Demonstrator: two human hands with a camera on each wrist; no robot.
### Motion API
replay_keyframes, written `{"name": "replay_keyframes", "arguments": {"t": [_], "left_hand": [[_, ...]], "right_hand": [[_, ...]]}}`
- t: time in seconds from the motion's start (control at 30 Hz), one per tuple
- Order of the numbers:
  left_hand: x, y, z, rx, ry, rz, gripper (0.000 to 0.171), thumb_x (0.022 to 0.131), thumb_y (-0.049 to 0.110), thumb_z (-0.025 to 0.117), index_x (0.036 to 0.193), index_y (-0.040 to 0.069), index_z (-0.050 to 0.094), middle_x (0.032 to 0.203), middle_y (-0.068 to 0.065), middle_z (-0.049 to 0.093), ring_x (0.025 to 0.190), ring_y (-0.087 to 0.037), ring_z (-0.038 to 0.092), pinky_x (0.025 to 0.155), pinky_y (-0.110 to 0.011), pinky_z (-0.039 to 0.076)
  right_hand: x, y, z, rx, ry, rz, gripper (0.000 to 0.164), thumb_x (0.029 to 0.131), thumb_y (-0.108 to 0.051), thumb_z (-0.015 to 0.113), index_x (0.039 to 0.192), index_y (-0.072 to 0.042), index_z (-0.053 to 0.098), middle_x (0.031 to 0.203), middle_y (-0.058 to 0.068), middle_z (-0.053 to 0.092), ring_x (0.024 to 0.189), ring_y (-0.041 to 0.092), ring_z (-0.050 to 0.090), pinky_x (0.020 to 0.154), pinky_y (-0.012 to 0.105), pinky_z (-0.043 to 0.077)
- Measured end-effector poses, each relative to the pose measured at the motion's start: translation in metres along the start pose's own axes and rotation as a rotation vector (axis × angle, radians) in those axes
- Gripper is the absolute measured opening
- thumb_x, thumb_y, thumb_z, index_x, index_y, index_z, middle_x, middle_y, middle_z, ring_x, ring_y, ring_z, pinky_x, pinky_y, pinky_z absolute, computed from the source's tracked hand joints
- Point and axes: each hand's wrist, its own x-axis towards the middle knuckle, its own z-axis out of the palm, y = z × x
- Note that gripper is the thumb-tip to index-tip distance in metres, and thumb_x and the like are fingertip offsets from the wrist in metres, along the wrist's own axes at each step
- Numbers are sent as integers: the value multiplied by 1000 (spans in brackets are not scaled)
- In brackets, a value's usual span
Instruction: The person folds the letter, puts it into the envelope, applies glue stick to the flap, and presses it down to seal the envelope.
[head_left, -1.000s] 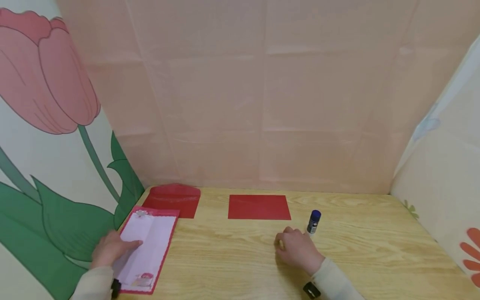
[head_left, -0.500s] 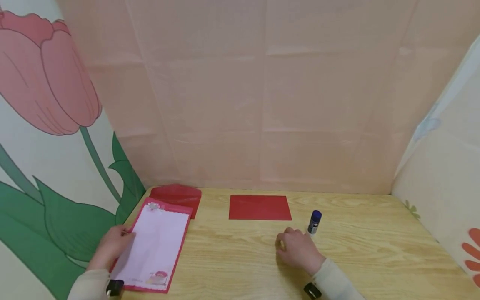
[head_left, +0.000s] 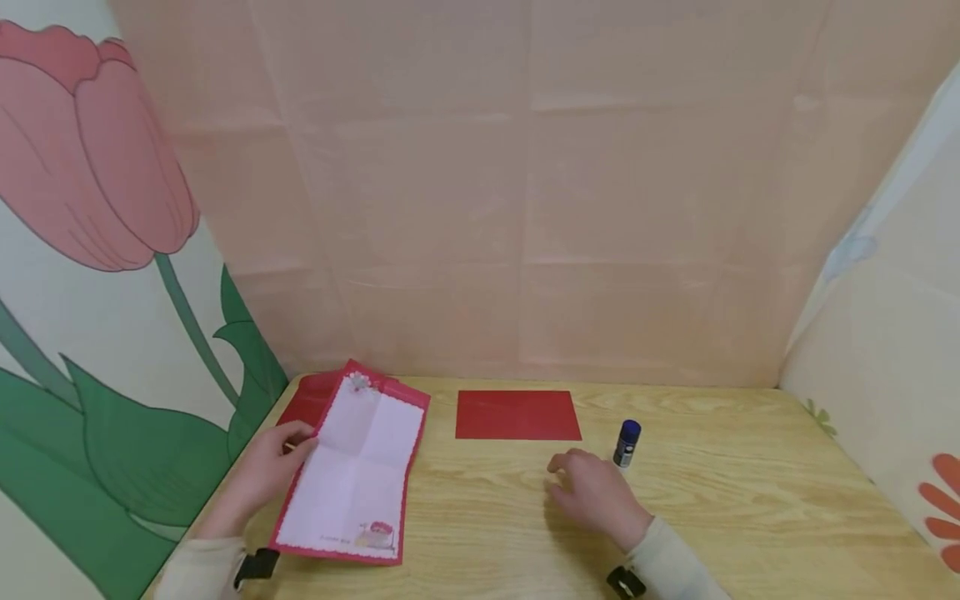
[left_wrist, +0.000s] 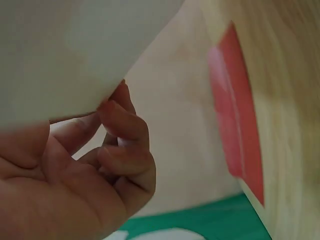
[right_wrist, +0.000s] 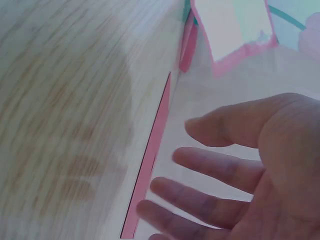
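Note:
My left hand (head_left: 266,467) pinches the left edge of a letter paper (head_left: 360,479) with a pink-red border, a flower at the top and a small picture at the bottom. Faint fold creases cross the sheet, which is lifted off the table at a slant. In the left wrist view, thumb and fingers meet at the edge of the pale paper (left_wrist: 75,55). My right hand (head_left: 600,496) holds nothing, its fingers loosely bent over the table; the right wrist view shows the fingers (right_wrist: 215,167) spread apart. Nearest to it stands a glue stick (head_left: 627,443) with a blue cap.
A red envelope (head_left: 303,402) at the back left is partly covered by the paper; the left wrist view shows more of that envelope (left_wrist: 237,115). A flat red rectangle, probably another envelope (head_left: 517,414), lies at the back middle. Walls enclose the wooden table (head_left: 480,517).
My left hand has gone from lying over the paper to pinching its left edge, lifting it and carrying it right. The right hand has barely moved; its fingers look a little looser.

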Motion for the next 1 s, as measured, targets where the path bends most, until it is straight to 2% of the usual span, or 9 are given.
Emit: {"name": "replay_keyframes", "arguments": {"t": [0.07,0.13,0.3,0.5,0.63,0.73,0.9,1.0], "left_hand": [[0,10,4,-26,-3,-8,19,98,14,64,112,2,67,100,-9,66,86,-22,57,72,-31,54],[0,19,8,-65,-9,-19,21,97,16,65,114,4,68,103,-9,67,88,-23,58,76,-32,56],[1,40,24,-199,-37,-16,23,96,21,68,116,9,68,109,-6,69,89,-21,62,80,-32,58],[5,59,45,-361,-80,2,20,96,19,68,114,9,68,103,-4,71,86,-20,64,77,-28,57],[8,69,58,-429,-85,1,18,96,16,67,112,8,68,98,-4,73,84,-21,65,76,-27,56],[11,77,66,-461,-73,-1,16,96,17,67,110,9,69,95,-4,73,83,-21,65,76,-28,55],[15,87,79,-513,-57,11,16,96,16,67,109,7,69,92,-4,74,79,-19,63,73,-30,54],[17,91,87,-537,-66,21,17,96,16,68,109,5,69,92,-5,74,77,-19,61,70,-30,51]], "right_hand": [[0,-2,-2,33,12,2,15,85,-15,75,98,-8,74,96,5,71,88,22,68,78,44,55],[1,-4,-4,60,29,-1,14,85,-14,74,97,-8,74,97,4,72,88,22,68,78,43,55],[2,-8,-5,137,65,-14,11,86,-15,75,96,-11,75,96,-1,73,81,14,65,71,34,54],[0,-13,-6,339,28,-56,22,90,-22,75,106,-8,72,99,0,73,82,13,64,73,31,56],[0,-16,-7,466,1,-26,33,91,-30,74,116,-9,69,98,-6,72,84,10,64,73,26,54],[0,-19,-8,550,5,-10,37,93,-33,72,120,-9,67,98,-4,71,85,12,64,74,25,54],[0,-21,-14,687,7,40,34,95,-36,69,116,-8,66,95,1,70,84,22,66,73,27,54],[0,-20,-17,741,11,66,28,96,-34,67,111,-10,65,93,2,70,82,23,65,73,29,54]]}}
